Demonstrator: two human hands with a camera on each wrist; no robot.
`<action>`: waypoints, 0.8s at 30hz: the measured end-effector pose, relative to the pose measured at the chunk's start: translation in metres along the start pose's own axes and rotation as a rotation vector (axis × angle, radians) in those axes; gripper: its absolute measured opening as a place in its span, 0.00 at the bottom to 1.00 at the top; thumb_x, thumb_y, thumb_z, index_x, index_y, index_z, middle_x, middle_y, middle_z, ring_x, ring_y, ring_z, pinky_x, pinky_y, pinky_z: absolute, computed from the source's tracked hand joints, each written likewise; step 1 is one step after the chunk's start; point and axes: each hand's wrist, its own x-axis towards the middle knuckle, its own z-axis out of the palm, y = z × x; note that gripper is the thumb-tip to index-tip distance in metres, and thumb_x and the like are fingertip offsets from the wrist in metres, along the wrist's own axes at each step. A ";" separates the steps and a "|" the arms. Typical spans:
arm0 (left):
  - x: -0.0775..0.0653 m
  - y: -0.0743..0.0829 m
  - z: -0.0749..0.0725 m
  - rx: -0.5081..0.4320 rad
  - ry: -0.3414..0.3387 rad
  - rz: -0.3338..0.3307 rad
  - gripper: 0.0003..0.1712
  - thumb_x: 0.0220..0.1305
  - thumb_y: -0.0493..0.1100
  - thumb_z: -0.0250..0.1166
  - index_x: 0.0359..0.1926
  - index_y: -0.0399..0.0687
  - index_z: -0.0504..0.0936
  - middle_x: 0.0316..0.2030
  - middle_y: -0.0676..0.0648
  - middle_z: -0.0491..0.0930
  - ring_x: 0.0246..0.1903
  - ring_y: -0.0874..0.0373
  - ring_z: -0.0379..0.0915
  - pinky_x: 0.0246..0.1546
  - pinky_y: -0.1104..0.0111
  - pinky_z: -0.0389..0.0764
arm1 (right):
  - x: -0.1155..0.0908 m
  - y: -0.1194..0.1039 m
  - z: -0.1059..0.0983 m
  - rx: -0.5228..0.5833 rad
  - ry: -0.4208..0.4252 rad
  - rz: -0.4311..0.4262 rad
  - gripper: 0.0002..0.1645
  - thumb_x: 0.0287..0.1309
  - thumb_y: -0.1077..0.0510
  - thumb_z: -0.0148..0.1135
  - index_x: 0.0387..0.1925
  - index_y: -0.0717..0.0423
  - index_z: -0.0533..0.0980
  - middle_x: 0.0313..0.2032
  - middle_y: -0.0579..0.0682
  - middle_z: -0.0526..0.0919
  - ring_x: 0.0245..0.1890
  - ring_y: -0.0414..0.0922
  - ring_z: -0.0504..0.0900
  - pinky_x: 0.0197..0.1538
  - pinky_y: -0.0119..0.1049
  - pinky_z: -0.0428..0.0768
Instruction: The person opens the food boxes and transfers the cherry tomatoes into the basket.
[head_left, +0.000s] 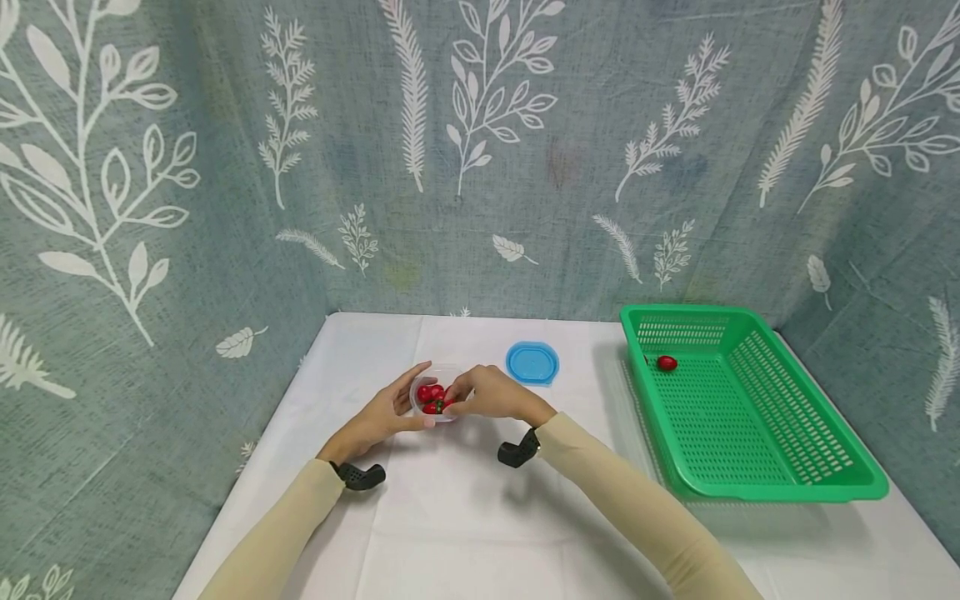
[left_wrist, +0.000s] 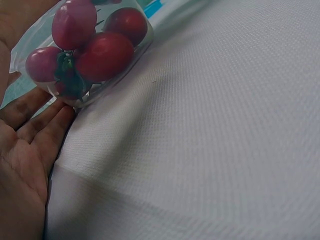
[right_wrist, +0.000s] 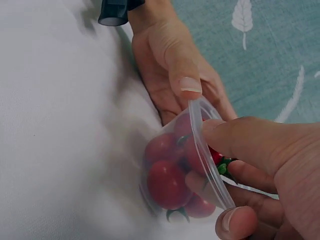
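Note:
A small clear plastic container [right_wrist: 202, 145] with several red cherry tomatoes [left_wrist: 105, 56] inside stands on the white-covered table. My left hand [head_left: 375, 422] holds it from the left, its thumb at the rim and its fingers along the side. From the right, my right hand [head_left: 491, 393] reaches over the rim with its fingertips inside the container. Between its thumb and fingers it pinches a cherry tomato [right_wrist: 216, 156] with a green stem, partly hidden by the hand and the rim.
Behind the right hand lies a blue plastic lid [head_left: 532, 363]. A green slotted basket [head_left: 757, 425] stands at the right, with a red tomato [head_left: 667, 363] near its far left corner. Patterned grey-green cloth [head_left: 480, 250] hangs along the table's back and sides.

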 end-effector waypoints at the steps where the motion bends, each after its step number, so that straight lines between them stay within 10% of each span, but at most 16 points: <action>1: 0.000 0.000 0.000 0.000 0.001 -0.003 0.60 0.60 0.48 0.79 0.83 0.67 0.48 0.76 0.51 0.61 0.78 0.51 0.48 0.77 0.51 0.53 | 0.000 0.000 0.000 0.004 0.001 0.000 0.09 0.61 0.50 0.75 0.41 0.46 0.89 0.36 0.35 0.87 0.42 0.33 0.82 0.43 0.31 0.80; 24: 0.002 -0.001 -0.001 0.021 0.016 -0.013 0.62 0.58 0.50 0.80 0.83 0.65 0.49 0.76 0.49 0.62 0.78 0.50 0.49 0.77 0.48 0.53 | -0.012 0.007 -0.019 0.019 0.145 -0.075 0.13 0.62 0.54 0.73 0.47 0.51 0.86 0.36 0.38 0.88 0.39 0.38 0.82 0.36 0.33 0.79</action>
